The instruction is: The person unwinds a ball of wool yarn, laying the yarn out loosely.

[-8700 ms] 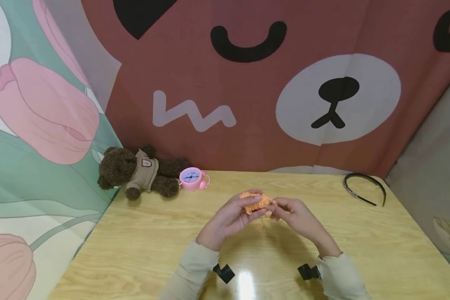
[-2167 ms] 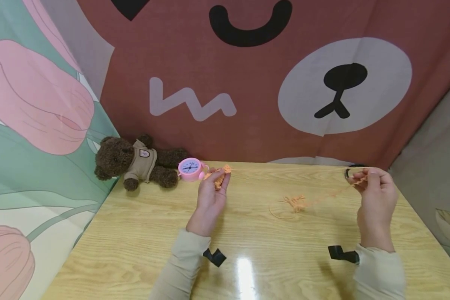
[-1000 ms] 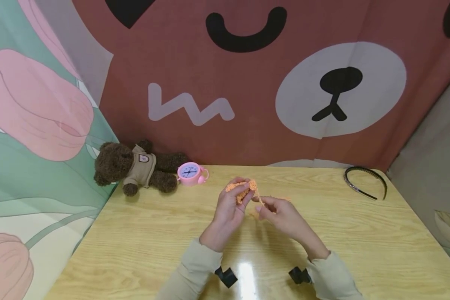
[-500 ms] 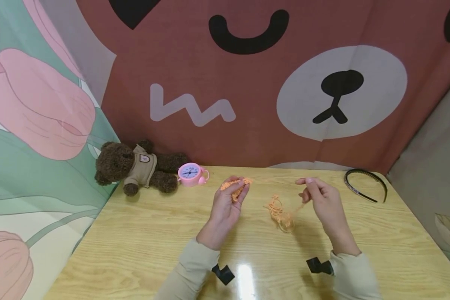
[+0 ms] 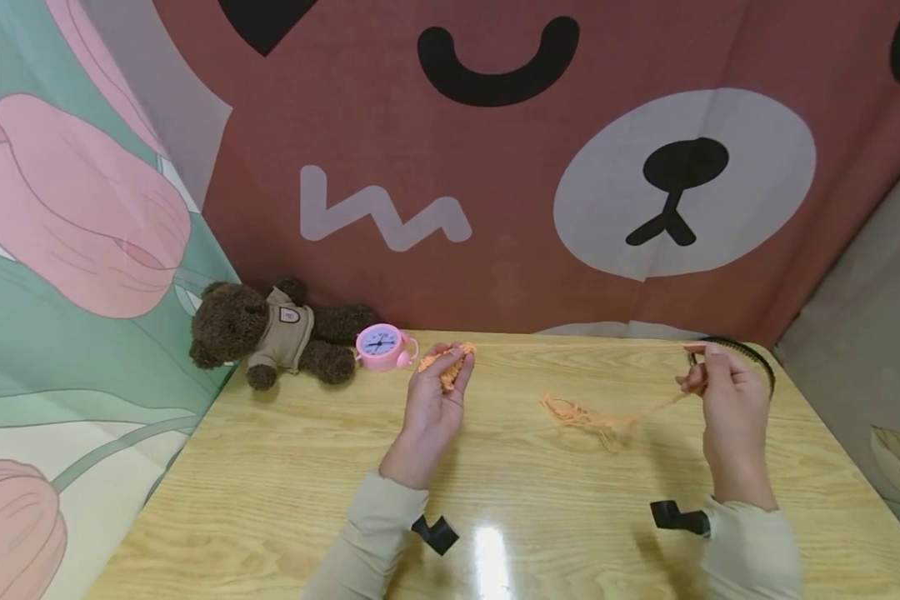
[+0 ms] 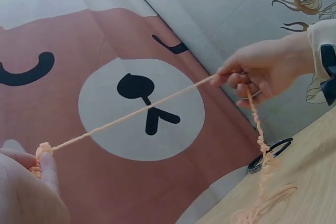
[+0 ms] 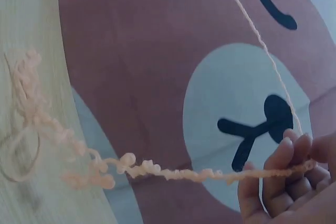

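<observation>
My left hand (image 5: 429,408) grips a small bundle of orange yarn (image 5: 450,367) between thumb and fingers. From it a taut yarn strand (image 5: 570,345) runs across to my right hand (image 5: 737,408), held far to the right. Thumb and fingertips there pinch the strand, as the left wrist view also shows. Below that hand, a kinked length of yarn (image 7: 184,174) hangs down to a loose tangle of orange yarn (image 5: 585,417) over the tabletop. Part of the bundle is hidden by my left fingers.
On the wooden table (image 5: 270,500), a brown teddy bear (image 5: 288,333) lies at the back left beside a pink alarm clock (image 5: 381,346). A black headband (image 5: 761,362) lies at the back right, partly behind my right hand. Printed curtains hang behind.
My hands were together at the bundle one second ago. Since then the right has moved far right, drawing the strand taut, and the left has shifted slightly left. The loose tangle has stretched rightward.
</observation>
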Available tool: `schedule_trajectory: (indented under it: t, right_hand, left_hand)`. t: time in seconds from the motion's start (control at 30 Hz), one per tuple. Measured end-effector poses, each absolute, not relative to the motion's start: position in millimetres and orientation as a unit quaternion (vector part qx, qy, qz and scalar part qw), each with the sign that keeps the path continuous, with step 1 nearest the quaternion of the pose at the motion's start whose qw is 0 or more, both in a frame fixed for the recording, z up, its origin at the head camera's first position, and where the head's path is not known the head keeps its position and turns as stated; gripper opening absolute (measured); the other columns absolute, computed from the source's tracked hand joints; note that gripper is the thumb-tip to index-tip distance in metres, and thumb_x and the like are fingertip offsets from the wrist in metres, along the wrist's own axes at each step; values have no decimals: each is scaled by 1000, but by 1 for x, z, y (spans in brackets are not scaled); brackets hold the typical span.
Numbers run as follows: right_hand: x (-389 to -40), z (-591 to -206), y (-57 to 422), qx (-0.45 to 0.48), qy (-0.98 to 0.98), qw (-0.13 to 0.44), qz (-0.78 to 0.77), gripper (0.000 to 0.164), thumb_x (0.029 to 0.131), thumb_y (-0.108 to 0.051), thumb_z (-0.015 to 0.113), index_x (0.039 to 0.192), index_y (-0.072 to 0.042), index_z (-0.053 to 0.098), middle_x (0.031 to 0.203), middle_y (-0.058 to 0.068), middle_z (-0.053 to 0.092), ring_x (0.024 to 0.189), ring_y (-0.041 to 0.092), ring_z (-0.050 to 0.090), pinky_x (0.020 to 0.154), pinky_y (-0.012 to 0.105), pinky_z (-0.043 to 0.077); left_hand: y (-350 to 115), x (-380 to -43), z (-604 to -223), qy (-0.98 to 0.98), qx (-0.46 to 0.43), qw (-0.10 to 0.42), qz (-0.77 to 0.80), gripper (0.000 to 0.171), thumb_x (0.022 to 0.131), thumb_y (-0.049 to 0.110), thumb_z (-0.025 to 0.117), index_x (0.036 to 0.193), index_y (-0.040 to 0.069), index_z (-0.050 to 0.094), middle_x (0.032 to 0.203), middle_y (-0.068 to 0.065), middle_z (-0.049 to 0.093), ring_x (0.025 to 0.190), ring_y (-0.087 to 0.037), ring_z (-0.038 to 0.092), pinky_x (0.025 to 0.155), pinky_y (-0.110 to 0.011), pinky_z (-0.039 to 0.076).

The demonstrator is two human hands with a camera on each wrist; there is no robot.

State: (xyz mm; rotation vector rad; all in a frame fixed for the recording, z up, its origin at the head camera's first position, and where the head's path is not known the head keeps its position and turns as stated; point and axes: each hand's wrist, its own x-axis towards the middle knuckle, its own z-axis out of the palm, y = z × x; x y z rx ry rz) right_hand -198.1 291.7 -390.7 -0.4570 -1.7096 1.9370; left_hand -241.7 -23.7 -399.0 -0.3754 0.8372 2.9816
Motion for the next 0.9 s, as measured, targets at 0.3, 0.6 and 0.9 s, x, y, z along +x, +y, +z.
schedule_trajectory:
  t: [0.3,0.6,0.9]
  right_hand:
    - [-201,-402,290,-95,-854,112,499,40,108,-41,45,111,-10,71,82,-7,65,74,4,63,65,17,54]
    - [-204,-413,253,60,-914,-4,401,52,108,-44,46,149,-12,50,134,19,64,117,37,65,83,45,61]
    - [-200,-414,207,161,-855,-83,485,64,104,-38,58,158,-12,34,154,20,46,139,42,48,104,54,55]
  left_hand:
    - [-14,-232,-402,307,-74,140,938,15,99,-5,56,98,10,57,106,-6,62,98,-16,68,92,-23,61]
    - [-9,-223,-402,270,-43,255,928,15,103,3,53,116,10,50,115,-10,62,102,-20,71,96,-23,59]
    - [-7,-219,-401,279,-17,280,919,9,102,1,52,104,10,52,108,-9,60,96,-16,69,91,-21,61]
